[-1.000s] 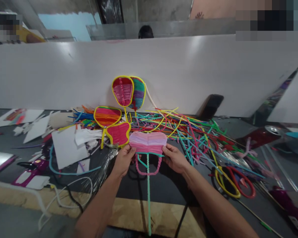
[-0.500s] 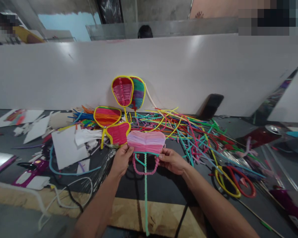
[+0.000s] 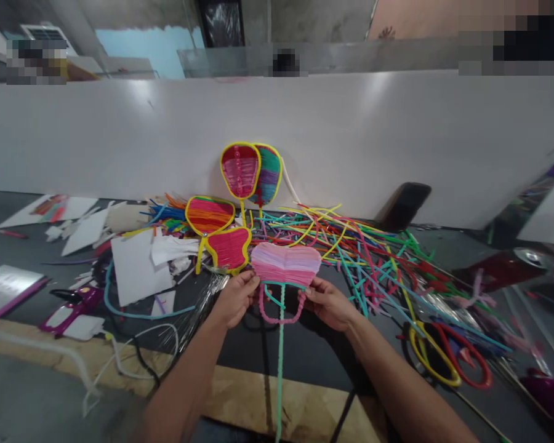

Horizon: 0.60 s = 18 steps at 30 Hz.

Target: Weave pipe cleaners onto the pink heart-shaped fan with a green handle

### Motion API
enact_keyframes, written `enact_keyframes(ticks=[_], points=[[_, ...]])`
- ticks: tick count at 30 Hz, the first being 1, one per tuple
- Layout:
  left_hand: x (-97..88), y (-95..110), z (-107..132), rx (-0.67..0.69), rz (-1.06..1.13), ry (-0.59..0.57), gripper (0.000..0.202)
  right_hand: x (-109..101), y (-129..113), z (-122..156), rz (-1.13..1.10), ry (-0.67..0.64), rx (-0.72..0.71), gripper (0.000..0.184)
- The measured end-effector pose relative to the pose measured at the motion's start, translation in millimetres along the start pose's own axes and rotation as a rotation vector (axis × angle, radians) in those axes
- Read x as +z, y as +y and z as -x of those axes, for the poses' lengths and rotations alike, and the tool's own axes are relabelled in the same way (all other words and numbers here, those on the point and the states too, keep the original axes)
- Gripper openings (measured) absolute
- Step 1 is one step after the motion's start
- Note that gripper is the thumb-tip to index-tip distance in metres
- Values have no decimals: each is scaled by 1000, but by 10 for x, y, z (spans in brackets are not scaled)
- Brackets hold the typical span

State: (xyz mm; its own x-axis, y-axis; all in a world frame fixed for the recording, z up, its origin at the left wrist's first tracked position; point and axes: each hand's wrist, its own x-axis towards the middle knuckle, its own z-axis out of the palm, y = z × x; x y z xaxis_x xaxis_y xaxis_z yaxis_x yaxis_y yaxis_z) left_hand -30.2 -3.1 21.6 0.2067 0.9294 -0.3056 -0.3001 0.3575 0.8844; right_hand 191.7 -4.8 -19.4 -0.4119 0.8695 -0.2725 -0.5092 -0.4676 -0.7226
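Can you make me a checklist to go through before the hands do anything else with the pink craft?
1. Left hand has a grip on the pink craft: ok, at its lower left edge.
2. Right hand has a grip too: ok, near the lower right corner.
3. Pink loop joined firmly: cannot tell.
4. Whole green stem in view: not ok, it reaches the picture's bottom edge.
5. Purple tool apart from the hands: ok.

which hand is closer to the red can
The right hand: it holds the lower right corner of the pink panel, left of the red can. The left hand, at the panel's opposite lower corner, is farther left.
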Motion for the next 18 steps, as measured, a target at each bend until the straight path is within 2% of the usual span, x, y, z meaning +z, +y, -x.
enact_keyframes(ticks=[4,10,15,18], points=[[-4,-59,-24,25,-39,49,31,11,8,5,8,13,16,28],[-41,-100,-49,133,-263,108,25,28,14,14,4,38,17,26],[-35,-52,-38,42,-71,66,32,19,34,23,27,12,68,28],[-17,-49,-51,94,36,122,33,24,63,23,34,3,83,28]])
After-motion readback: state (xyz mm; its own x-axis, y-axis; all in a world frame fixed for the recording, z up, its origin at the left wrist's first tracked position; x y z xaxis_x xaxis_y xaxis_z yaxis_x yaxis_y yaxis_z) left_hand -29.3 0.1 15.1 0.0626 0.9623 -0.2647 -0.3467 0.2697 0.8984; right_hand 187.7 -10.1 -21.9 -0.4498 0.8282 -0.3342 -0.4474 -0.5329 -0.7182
